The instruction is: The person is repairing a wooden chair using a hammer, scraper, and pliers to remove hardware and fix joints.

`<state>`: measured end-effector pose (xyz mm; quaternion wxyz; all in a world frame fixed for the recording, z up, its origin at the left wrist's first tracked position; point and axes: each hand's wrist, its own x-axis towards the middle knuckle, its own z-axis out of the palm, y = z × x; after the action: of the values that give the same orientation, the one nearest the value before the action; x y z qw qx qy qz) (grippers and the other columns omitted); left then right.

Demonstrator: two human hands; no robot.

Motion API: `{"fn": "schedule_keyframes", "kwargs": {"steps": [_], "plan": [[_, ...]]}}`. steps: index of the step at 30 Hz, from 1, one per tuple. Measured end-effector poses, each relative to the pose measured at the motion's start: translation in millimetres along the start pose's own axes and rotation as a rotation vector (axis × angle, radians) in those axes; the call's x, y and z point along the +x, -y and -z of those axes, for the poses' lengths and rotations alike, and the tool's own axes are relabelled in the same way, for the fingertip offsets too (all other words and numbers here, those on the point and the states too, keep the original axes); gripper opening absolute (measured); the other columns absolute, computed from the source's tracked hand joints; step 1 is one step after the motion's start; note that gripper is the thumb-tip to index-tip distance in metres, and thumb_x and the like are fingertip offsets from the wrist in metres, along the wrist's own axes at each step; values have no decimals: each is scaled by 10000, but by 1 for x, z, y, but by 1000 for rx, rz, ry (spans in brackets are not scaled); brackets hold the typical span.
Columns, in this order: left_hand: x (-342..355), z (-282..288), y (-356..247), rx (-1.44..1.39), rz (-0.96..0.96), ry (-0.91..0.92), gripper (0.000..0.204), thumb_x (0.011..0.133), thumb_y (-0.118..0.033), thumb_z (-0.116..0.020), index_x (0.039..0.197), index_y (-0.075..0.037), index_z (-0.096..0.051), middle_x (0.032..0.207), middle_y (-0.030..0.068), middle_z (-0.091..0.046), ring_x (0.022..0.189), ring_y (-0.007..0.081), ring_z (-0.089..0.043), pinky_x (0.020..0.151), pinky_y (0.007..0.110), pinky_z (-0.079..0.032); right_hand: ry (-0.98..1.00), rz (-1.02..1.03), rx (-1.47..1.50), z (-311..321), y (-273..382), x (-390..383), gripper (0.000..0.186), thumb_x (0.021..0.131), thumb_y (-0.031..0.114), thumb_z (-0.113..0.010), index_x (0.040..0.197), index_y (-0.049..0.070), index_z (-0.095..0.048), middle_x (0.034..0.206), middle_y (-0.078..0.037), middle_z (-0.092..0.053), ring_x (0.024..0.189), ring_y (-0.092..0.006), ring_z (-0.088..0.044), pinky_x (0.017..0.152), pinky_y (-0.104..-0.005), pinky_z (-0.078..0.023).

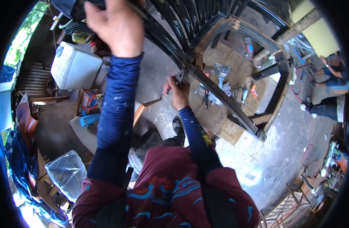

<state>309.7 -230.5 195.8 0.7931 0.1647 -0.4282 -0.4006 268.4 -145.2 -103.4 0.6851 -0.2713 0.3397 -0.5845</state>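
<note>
A dark wooden chair [227,102] with a slatted back is tipped over in front of me, its bare seat frame and legs showing. My right hand [179,93] is closed around a small grey metal tool [180,75], which looks like pliers. The tool's tip meets the chair at the joint between the back and a leg. My left hand [119,28] is raised at the upper left, beside the outer edge of the chair back. Blur and the picture's upper edge obscure its fingers, so whether it grips the chair is unclear.
A plywood sheet [227,131] lies on the floor beneath the chair, with plastic bags [222,70] and scraps on it. To the left stand a white cooler box [74,66], a blue bottle [89,120] and a clear plastic-wrapped item [68,171]. Other people [330,87] are at far right.
</note>
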Motion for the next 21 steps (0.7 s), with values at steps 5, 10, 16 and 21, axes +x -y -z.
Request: {"fn": "schedule_keyframes", "kwargs": {"steps": [5, 10, 16, 21], "plan": [[23, 31, 12, 492, -222, -40, 241, 1036, -176, -544, 977, 53, -591, 882, 175, -642, 785, 268, -638, 778, 370, -559, 442, -36, 885, -20, -19, -1, 243, 1006, 268, -626, 903, 88, -499, 733, -80, -510, 699, -241, -555, 682, -447, -505], [30, 41, -1, 400, -100, 82, 241, 1021, -196, -569, 958, 37, -571, 852, 140, -617, 773, 240, -606, 762, 347, -540, 534, -297, 453, -21, 8, -75, 203, 999, 208, -656, 1169, 106, -616, 843, -81, -584, 789, -200, -593, 743, -386, -496], [20, 25, 16, 407, -259, -63, 200, 956, -147, -685, 995, 33, -604, 796, 150, -673, 656, 251, -650, 623, 372, -564, 383, -244, -504, 44, 8, -99, 326, 979, 303, -696, 1149, 27, -664, 862, -102, -653, 800, -160, -637, 733, -306, -502], [4, -1, 12, 399, -227, -11, 233, 1019, -269, -679, 984, -55, -591, 751, 14, -574, 630, 116, -530, 575, 267, -431, 217, -402, -359, 77, 26, -89, 210, 998, 187, -656, 1133, 27, -663, 893, -62, -665, 783, -134, -693, 637, -299, -583]]}}
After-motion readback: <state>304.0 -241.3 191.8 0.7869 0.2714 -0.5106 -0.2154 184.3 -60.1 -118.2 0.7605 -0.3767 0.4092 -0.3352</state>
